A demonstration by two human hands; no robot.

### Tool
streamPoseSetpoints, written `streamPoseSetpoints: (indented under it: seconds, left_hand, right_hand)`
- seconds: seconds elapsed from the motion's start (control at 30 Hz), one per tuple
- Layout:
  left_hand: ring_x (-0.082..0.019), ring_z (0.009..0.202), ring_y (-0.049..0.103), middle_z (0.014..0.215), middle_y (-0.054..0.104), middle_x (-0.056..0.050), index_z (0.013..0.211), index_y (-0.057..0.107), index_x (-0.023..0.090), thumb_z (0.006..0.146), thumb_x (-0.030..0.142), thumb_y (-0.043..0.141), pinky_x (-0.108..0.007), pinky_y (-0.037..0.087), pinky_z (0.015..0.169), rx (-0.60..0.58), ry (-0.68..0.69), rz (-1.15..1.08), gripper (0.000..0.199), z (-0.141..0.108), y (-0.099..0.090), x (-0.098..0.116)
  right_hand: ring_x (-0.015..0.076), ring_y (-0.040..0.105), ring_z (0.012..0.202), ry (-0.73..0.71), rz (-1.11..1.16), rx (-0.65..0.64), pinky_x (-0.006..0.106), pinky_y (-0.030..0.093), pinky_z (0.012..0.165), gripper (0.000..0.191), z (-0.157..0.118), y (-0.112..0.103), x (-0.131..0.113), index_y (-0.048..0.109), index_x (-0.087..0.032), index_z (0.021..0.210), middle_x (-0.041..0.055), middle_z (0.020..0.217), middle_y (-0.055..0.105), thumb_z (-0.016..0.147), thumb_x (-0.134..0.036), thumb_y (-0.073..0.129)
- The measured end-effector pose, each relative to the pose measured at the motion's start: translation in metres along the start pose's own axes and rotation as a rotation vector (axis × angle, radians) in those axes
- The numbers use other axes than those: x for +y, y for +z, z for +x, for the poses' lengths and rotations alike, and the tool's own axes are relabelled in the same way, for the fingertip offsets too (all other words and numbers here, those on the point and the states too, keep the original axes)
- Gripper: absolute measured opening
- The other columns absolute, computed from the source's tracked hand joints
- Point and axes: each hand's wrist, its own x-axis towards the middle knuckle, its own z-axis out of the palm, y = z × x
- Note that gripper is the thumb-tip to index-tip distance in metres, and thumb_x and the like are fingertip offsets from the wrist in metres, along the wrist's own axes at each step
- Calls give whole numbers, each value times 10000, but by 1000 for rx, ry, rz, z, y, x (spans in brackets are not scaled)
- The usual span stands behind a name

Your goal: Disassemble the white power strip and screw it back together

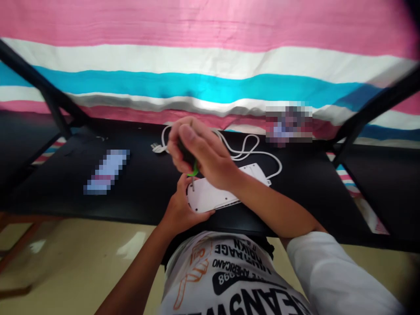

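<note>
1. In the head view, a white power strip is lying at a slant on the black counter, just in front of the person, its flat face with small dark holes facing up.
2. The left hand is holding the strip's left end; its grip is clamping that end, the thumb lying along the near edge and the fingers reaching toward the far edge.
3. The right hand is curling around a screwdriver with a dark and green handle; its grip is clamping that handle.
4. The metal shaft is pointing down at the strip's left end, near a corner hole; whether the tip is sitting in it, one cannot tell.
5. A white cord is leaving the strip's right end and looping behind the right hand, its plug resting to the left.
6. A pixelated oblong object is lying farther left on the counter.
7. A pink, white and blue striped cloth is hanging behind the counter.
</note>
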Motion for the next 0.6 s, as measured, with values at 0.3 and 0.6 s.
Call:
streamPoseSetpoints:
  seconds: [0.3, 0.6]
  left_hand:
    - [-379, 1230, 633, 1211, 665, -126, 1334, 523, 163, 645, 482, 920, -485, 564, 1011, -43, -38, 20, 857, -2, -4, 9]
    - [-400, 1356, 574, 1376, 643, -143, 1397, 565, 178, 710, 500, 857, -539, 469, 1158, -95, 30, 79, 813, -3, -3, 2]
  right_hand:
    - [35, 411, 481, 154, 37, -159, 193, 286, 437, 367, -10, 6, 17, 468, -203, 822, -75, 665, 468, 1049, -485, 527]
    - [44, 408, 492, 176, 134, -287, 195, 329, 477, 345, -15, 7, 22, 474, -193, 821, -74, 633, 500, 1059, -434, 542]
